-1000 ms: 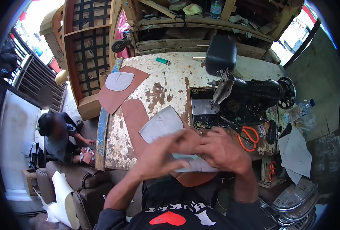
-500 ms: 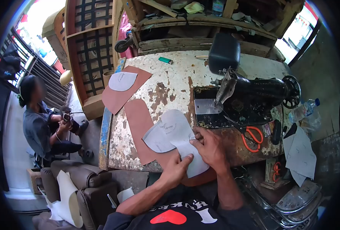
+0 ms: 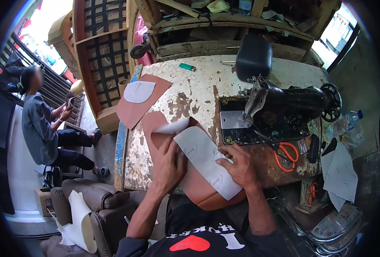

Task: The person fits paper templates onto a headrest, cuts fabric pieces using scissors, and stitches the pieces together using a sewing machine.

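Observation:
A white printed sheet (image 3: 209, 165) lies at the table's front over brown leather-like material (image 3: 197, 187). Its far left part is folded up into a curled flap (image 3: 175, 126), white on one face and brown on the other. My left hand (image 3: 169, 165) is closed on the left edge of this brown piece, near the fold, its fingertips partly hidden. At the sheet's right edge, my right hand (image 3: 238, 165) pinches between thumb and fingers. Another long brown piece (image 3: 149, 125) lies flat behind my left hand.
A black sewing machine (image 3: 292, 103) stands right, with orange-handled scissors (image 3: 287, 157) in front. Another brown piece (image 3: 132, 112) bears a white oval sheet (image 3: 139, 92). A green lighter (image 3: 187, 67) lies at the back. At left a person (image 3: 42, 124) stands beyond a brown armchair (image 3: 87, 192).
My left hand has moved left and away from me to the piece's left edge. The white sheet has been turned and spread, and its far part now curls up. The person at left has straightened up.

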A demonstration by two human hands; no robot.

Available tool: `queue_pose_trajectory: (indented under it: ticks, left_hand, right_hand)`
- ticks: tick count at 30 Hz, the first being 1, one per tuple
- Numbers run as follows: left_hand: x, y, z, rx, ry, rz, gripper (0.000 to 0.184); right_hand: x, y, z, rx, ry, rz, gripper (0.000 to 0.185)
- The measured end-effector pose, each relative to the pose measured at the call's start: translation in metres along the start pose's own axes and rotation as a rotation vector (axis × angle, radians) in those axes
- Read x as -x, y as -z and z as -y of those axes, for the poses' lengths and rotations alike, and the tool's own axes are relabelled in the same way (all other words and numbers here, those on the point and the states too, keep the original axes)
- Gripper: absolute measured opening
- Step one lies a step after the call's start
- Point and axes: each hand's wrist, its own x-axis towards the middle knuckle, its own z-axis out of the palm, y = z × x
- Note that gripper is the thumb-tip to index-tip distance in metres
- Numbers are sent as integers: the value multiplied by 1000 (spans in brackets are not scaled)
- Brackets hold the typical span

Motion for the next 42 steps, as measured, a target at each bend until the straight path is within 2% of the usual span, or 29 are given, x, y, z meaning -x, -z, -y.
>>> queue_pose_trajectory:
  ticks: [2,6,8,9,11,12,14,15,19,22,24,25,32,34,42]
  left_hand:
    - [-18,-3,1,87,113,-67,46]
    - [-38,-16,32,62,36,-70,38]
    - [-42,-11,27,275,334,-135,27]
    - [-43,-3,19,274,337,-134,27]
    - [-44,10,3,241,495,-11,31]
    - [-42,6,3,239,499,-10,31]
    - [-33,-7,7,149,176,-132,39]
    - [-32,-11,11,10,79,-112,49]
    - [-38,-15,5,-12,148,-109,46]
    - [-50,-17,7,129,214,26,39]
    - [-55,-22,7,119,123,-108,30]
    - [-55,-22,4,122,180,-88,24]
    - [-47,-26,3,190,250,-107,20]
    - [-47,-28,3,245,327,-117,18]
    - [-43,-39,7,231,189,-263,14]
  right_hand:
    - [0,1,1,2,24,-8,35]
    - [1,-6,-1,51,42,-62,36]
    - [1,-9,1,117,59,-95,33]
    - [0,-11,3,116,59,-93,33]
    - [-2,-16,6,176,31,-105,29]
    - [-3,-19,9,175,30,-102,29]
    - [-7,-26,13,211,32,-145,25]
    - [-6,-30,14,211,32,-142,25]
    - [-3,-38,13,228,42,-228,25]
    - [2,-38,14,220,16,-274,23]
    - [5,-40,14,203,6,-299,22]
    - [5,-41,12,221,24,-322,21]
    - [17,-31,10,229,31,-315,15]
    - [19,-28,11,209,16,-304,13]
    - [24,-30,9,233,49,-297,9]
